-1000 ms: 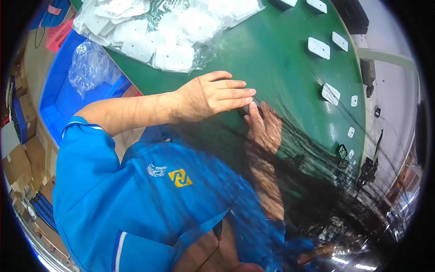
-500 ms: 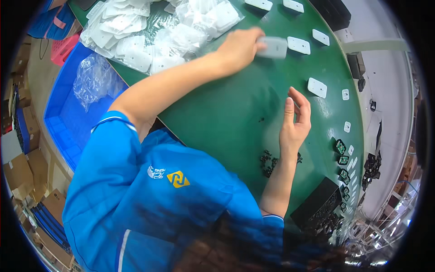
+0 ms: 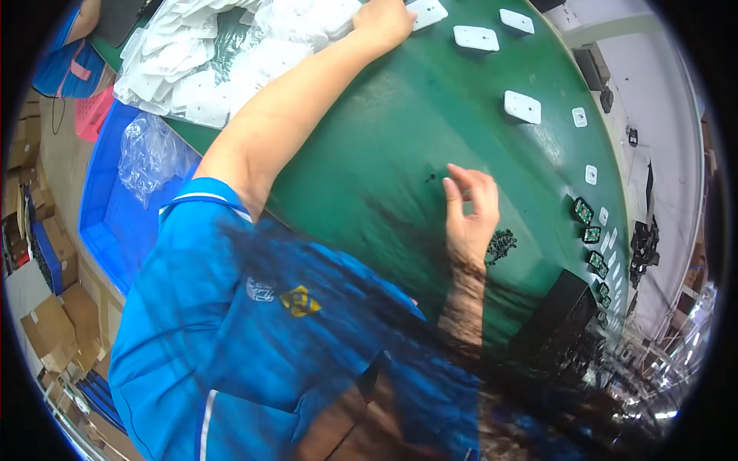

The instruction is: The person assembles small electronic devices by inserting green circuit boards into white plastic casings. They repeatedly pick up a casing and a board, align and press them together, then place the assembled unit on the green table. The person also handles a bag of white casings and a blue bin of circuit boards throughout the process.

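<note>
My left hand (image 3: 382,24) is at the top edge of the picture, beside the pile, closed at the edge of a white rounded plate (image 3: 427,13). The top edge cuts off part of its fingers. My right hand (image 3: 472,206) hovers over the green table (image 3: 369,146), fingers bent and thumb apart, with nothing visible between them. Near its fingertips lies a tiny black part (image 3: 430,178). Beside its wrist is a cluster of small black parts (image 3: 502,245). More white plates (image 3: 476,38) lie spaced out toward the far right.
A pile of white plates (image 3: 184,54) in clear plastic covers the upper left. Left of the table stands a blue bin (image 3: 108,230) with crumpled plastic film (image 3: 150,157). Small circuit boards (image 3: 591,235) line the right edge near a black box (image 3: 553,315). Dark hair blurs the lower part.
My left hand has carried the white plate toward the far side. The right hand has shifted left, its fingers more bent. The whole view has moved a little, and hair now hangs across it.
</note>
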Demonstrator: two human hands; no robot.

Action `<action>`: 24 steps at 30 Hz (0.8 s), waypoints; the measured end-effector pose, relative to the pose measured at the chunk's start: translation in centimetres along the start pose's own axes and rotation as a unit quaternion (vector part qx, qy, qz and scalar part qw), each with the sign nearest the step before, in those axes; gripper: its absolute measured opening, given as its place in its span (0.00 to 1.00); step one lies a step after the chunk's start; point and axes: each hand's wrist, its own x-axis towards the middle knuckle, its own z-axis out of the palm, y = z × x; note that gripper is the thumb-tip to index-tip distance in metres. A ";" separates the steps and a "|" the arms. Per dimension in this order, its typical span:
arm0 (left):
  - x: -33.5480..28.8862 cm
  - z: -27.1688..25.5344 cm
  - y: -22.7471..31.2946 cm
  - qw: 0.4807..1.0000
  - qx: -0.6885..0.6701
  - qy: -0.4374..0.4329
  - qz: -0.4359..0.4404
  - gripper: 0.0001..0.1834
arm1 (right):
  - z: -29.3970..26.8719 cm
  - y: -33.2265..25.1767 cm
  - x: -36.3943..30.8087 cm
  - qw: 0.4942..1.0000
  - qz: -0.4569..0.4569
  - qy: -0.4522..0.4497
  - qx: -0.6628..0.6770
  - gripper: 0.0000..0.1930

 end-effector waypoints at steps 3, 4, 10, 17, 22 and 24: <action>-0.3 -0.3 1.3 0.998 -0.024 -0.027 -0.045 0.18 | 0.7 -0.8 -0.2 0.994 -0.048 -0.042 -0.083 0.12; -0.6 -1.5 1.8 0.997 -0.030 -0.032 -0.067 0.18 | 1.1 -1.2 0.2 0.989 -0.085 -0.056 -0.112 0.12; -10.8 -7.7 4.0 0.964 -0.096 0.007 0.248 0.22 | 1.9 0.0 -0.3 0.971 -0.169 -0.059 -0.155 0.09; -15.5 -19.3 -3.8 0.961 -0.016 0.142 0.235 0.11 | 1.2 -0.7 -0.2 0.978 -0.125 -0.053 -0.159 0.08; -10.7 -24.4 -12.5 0.947 0.159 0.127 0.247 0.15 | 1.5 -0.3 -0.5 0.994 0.004 -0.069 -0.083 0.07; -9.2 -24.6 -13.2 0.934 0.199 0.096 0.282 0.16 | 1.7 -0.7 -0.6 0.996 0.044 -0.055 -0.061 0.07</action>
